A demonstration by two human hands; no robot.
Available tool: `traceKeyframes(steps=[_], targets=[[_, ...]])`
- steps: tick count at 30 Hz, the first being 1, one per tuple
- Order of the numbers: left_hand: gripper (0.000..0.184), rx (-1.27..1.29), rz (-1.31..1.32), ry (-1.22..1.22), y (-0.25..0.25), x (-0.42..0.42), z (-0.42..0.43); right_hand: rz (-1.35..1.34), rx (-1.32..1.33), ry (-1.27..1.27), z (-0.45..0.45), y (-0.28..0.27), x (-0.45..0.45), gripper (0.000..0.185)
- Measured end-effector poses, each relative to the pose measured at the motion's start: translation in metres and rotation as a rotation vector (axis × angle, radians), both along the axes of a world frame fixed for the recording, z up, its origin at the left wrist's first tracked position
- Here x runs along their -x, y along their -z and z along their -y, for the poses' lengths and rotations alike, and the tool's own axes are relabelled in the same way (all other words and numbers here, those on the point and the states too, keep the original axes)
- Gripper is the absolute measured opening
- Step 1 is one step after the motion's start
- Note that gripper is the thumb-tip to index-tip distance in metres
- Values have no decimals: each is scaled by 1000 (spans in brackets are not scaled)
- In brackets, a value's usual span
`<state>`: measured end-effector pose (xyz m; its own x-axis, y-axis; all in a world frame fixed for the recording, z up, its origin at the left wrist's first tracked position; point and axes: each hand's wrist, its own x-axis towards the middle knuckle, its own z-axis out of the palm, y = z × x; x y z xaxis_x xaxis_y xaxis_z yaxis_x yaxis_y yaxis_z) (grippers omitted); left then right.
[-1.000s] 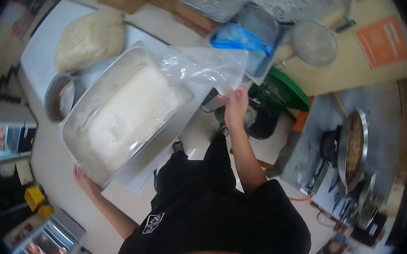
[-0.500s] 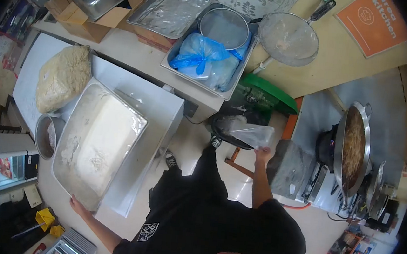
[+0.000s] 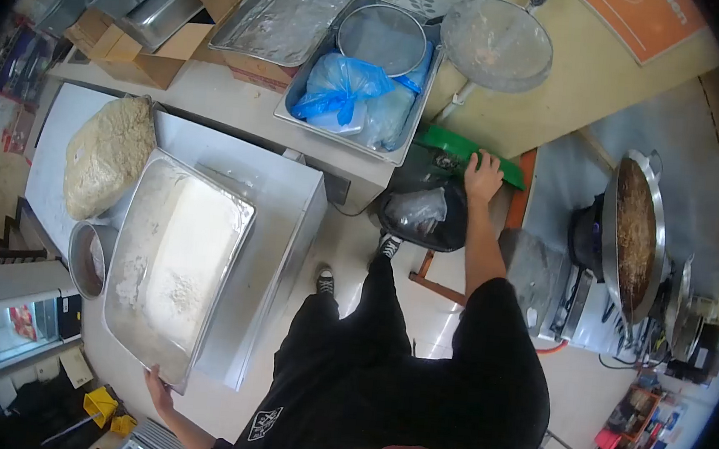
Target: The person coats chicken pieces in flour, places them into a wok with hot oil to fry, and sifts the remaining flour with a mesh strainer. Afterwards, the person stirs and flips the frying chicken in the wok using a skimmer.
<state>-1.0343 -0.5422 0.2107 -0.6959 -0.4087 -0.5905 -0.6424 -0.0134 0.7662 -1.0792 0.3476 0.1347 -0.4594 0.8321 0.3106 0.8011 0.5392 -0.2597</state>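
My left hand (image 3: 159, 387) grips the near rim of a large metal tray (image 3: 124, 324), which holds a long mound of white powder (image 3: 190, 252). The tray rests partly on a white-topped counter, tilted slightly in view. My right hand (image 3: 484, 180) is on the edge of a green bin lid (image 3: 513, 173), fingers curled over it. Below the lid, a black bin (image 3: 454, 220) stands open with a crumpled clear plastic bag (image 3: 419, 207) in it. My thumb is partly hidden against the lid.
Beside the tray are a large bag of pale crumbs (image 3: 107, 155) and a round metal pan (image 3: 88, 259). A deep pan with blue bags (image 3: 345, 91) and a strainer (image 3: 497, 44) are at the back. A wok of brown food (image 3: 634, 236) sits on a burner at right.
My right hand has let go of the clear plastic bag, which now lies in the bin, and has moved up to the green lid. My left hand stays at the tray's rim.
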Motion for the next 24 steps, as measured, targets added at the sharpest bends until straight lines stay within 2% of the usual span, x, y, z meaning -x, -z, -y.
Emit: traceKeyframes(steps=[2,3,4,5,6,7,8,11,13,14,16,18,20,21,24], targets=[[54,-64,160,139,21,-12,27,18,-35,59,39,26,-25,34],[44,-50,127,185,68,-24,71,251,120,83,64,37,-42,39],[41,-81,67,152,72,-26,70,479,277,106,89,51,-63,44],[37,-118,4,120,74,-32,60,589,439,105,108,107,-93,49],[35,-155,-32,119,69,-35,46,523,730,-169,92,230,-137,55],[34,-195,-75,111,53,-34,25,451,455,-164,134,257,-152,52],[32,-232,-119,97,43,-36,9,575,717,-249,167,219,-151,50],[34,-162,-205,149,34,-63,-3,-28,983,-380,273,146,-149,36],[36,-144,-233,137,38,-91,-1,-317,1209,-457,342,57,-147,27],[37,-139,-242,138,23,-110,-19,-321,1436,-605,366,45,-155,38],[40,-114,-265,189,12,-150,-60,-489,1664,-767,393,-8,-202,51],[42,-63,-297,277,7,-188,-91,-500,1686,-761,402,-47,-258,63],[45,-78,-286,424,9,-227,-112,-600,1738,-488,403,-58,-339,64],[47,-83,-263,525,-12,-232,-109,-669,1759,-318,418,-74,-372,65],[49,-190,-277,815,-5,-269,-174,-1116,1647,51,413,-53,-500,68]])
